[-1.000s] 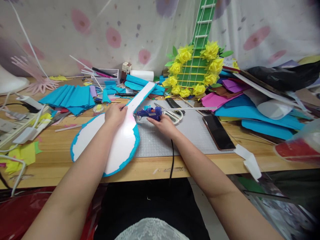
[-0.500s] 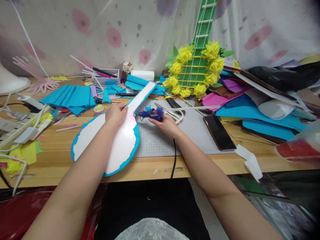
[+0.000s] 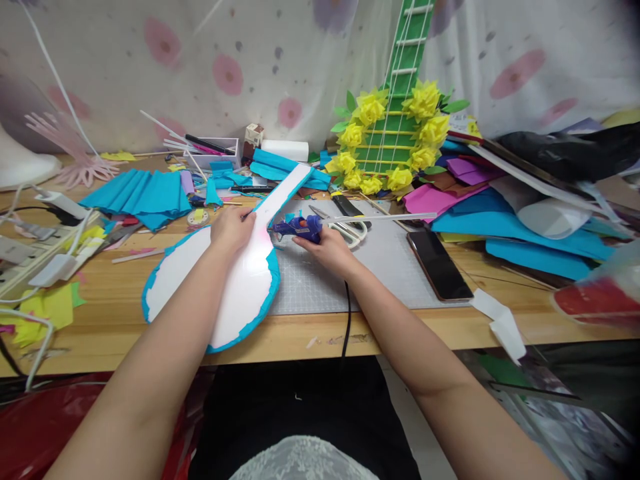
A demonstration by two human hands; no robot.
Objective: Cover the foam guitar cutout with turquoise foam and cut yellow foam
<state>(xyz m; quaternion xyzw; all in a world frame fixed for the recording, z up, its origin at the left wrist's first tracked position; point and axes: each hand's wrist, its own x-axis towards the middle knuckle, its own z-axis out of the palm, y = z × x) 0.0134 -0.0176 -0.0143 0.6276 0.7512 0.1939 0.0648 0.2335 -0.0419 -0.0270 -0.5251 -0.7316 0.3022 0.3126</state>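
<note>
Head view: one white guitar-shaped cutout, its blue border ragged inside, slants over the table. Your left hand grips it below the neck; your right hand clasps one blue glue gun, aimed at it. Beyond: one pair of scissors, one green guitar.

Under the cutting mat, matt and smooth: wooden table, scuffed at the front edge. Over the mat: glue gun in smooth plastic. On the mat: phone, glossy-fronted; scissors, metal-bladed. At the mat's left edge: guitar cutout, smooth-faced, with wrinkled paper rim. Behind the mat: crinkled paper flowers.
</note>
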